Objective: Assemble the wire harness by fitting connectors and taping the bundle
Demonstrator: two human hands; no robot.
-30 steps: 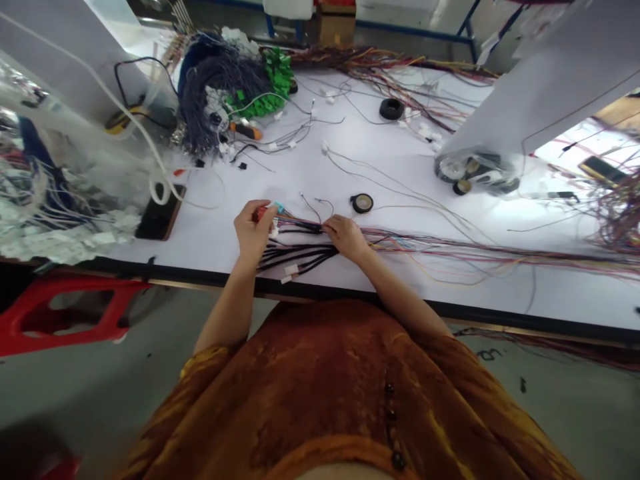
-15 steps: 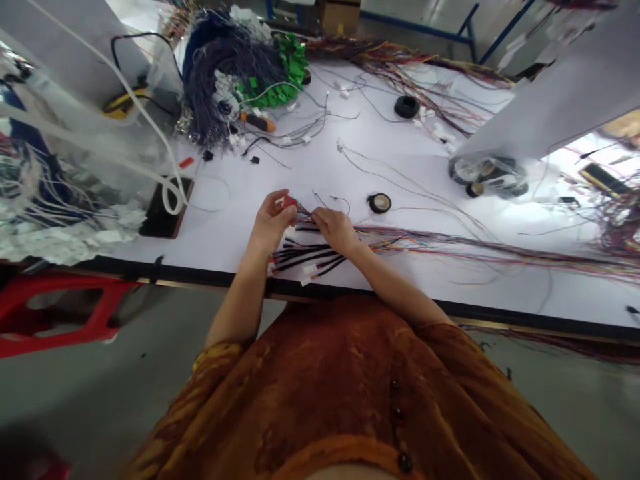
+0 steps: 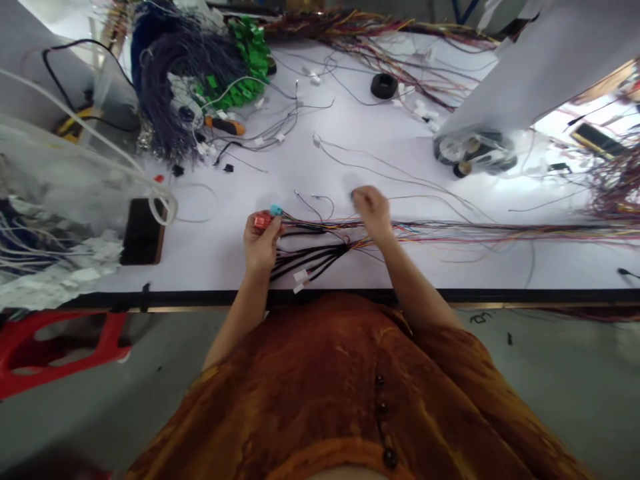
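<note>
My left hand (image 3: 260, 248) is closed around a red connector (image 3: 262, 221) near the table's front edge. A light blue connector (image 3: 275, 210) pokes out just beyond its thumb, with thin wires running right from it. To the right, my right hand (image 3: 373, 212) has its fingers curled over a roll of black tape (image 3: 353, 195); only a dark sliver of the roll shows, and the hand is blurred. Between and below the hands lies a wire harness (image 3: 320, 255) with black-wrapped branches, some ending in white connectors (image 3: 301, 276). Its loose coloured wires stretch away to the right.
A phone (image 3: 143, 232) and piles of white-tipped wires lie left. Behind are a blue wire bundle with green connectors (image 3: 250, 53), an orange-handled screwdriver (image 3: 225, 125) and another black tape roll (image 3: 384, 85). Bagged rolls (image 3: 475, 153) sit by a white post. A red stool (image 3: 100, 347) stands front left.
My right hand has left the wires beside my left hand and moved right onto the tape roll. The red connector has turned and shows more, with the blue one beside it. The view has shifted.
</note>
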